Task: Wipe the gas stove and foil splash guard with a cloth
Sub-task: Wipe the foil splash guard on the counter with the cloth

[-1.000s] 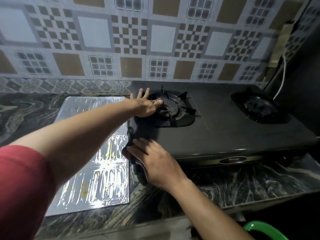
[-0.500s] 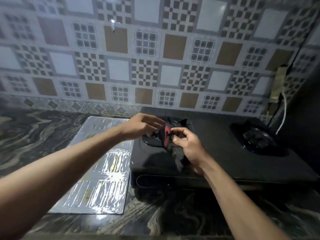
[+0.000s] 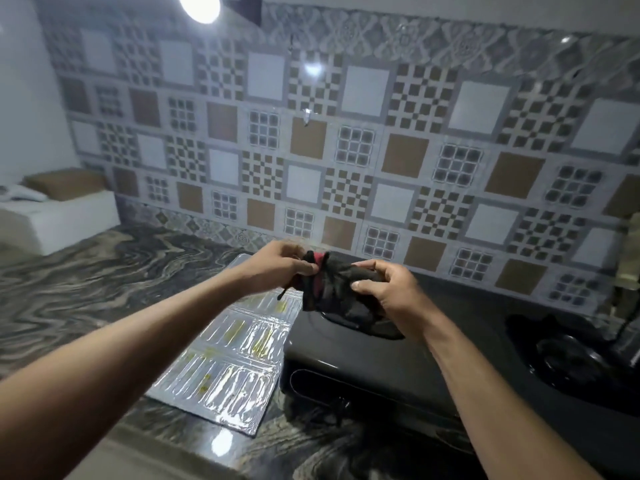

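A dark cloth with a red patch [image 3: 334,282] is held up in the air above the left burner of the black gas stove [image 3: 391,362]. My left hand [image 3: 280,263] pinches its left end and my right hand [image 3: 391,289] grips its right end. The silver foil splash guard [image 3: 239,358] lies flat on the counter just left of the stove, with yellowish stains on it. The cloth hides most of the left burner; the right burner [image 3: 568,355] shows at the right.
A dark marbled counter [image 3: 86,282] runs under everything, backed by a patterned tile wall [image 3: 346,133]. A white box with a brown pad [image 3: 59,209] stands at the far left. A cable hangs at the right edge [image 3: 627,317].
Both hands have lifted the cloth off the stove's left edge and now hold it between them in the air. My view has tilted upward toward the wall.
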`<state>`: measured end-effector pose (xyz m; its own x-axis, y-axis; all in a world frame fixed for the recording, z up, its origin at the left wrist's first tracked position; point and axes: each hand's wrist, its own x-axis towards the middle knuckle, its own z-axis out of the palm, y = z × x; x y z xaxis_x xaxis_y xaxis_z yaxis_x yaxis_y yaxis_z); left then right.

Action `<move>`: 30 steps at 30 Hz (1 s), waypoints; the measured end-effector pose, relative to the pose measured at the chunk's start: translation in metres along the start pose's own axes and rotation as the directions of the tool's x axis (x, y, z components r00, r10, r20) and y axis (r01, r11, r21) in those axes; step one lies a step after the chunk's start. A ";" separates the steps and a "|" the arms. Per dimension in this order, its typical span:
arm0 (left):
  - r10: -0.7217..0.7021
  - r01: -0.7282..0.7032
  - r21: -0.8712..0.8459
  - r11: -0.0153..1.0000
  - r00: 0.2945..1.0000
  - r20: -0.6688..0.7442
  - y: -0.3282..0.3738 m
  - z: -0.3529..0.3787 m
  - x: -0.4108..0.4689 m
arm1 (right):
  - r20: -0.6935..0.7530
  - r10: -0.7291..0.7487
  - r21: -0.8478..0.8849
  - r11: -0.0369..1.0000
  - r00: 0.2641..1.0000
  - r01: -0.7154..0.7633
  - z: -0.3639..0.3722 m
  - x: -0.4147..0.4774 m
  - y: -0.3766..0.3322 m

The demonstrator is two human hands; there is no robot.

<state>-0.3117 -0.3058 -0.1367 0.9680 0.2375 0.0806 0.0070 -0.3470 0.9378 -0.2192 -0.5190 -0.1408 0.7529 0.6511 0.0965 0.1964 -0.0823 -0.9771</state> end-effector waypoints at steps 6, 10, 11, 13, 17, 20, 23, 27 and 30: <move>0.045 -0.046 -0.055 0.997 0.999 -0.011 -0.004 0.005 -0.018 | 0.047 -0.043 0.013 0.999 0.998 0.043 0.022 0.018 -0.011; 0.022 -0.025 -0.054 0.998 0.998 -0.054 -0.020 -0.011 -0.020 | 0.098 -0.043 0.048 0.998 0.994 0.039 0.038 0.036 -0.011; 0.015 -0.019 -0.059 0.998 0.997 -0.077 -0.026 -0.016 -0.018 | 0.113 -0.035 0.046 0.998 0.993 0.030 0.041 0.042 -0.010; 0.007 -0.014 -0.061 0.998 0.993 -0.115 -0.040 -0.024 -0.013 | 0.151 -0.021 0.049 0.999 0.988 0.014 0.050 0.053 -0.005; -0.053 0.043 -0.099 0.994 0.994 -0.097 -0.074 -0.050 0.004 | 0.159 -0.010 0.032 0.999 0.987 0.005 0.069 0.079 0.013; -0.077 0.078 -0.165 0.983 0.997 0.011 -0.105 -0.077 0.023 | 0.102 -0.015 -0.023 1.000 0.995 0.017 0.091 0.103 0.032; -0.082 0.105 -0.188 0.977 0.989 0.126 -0.137 -0.106 0.046 | 0.078 -0.026 -0.154 0.987 0.997 0.038 0.116 0.129 0.049; -0.050 0.087 -0.167 0.982 0.976 0.210 -0.174 -0.146 0.077 | -0.029 -0.006 -0.189 0.982 1.000 0.001 0.153 0.172 0.068; -0.082 0.126 -0.216 0.968 0.976 0.202 -0.205 -0.162 0.098 | -0.147 0.112 -0.100 0.987 0.983 -0.127 0.182 0.207 0.089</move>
<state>-0.2586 -0.0646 -0.2668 0.9948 0.0766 -0.0668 0.0749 -0.1096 0.9911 -0.1604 -0.2539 -0.2421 0.8540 0.5200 0.0132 0.1609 -0.2400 -0.9574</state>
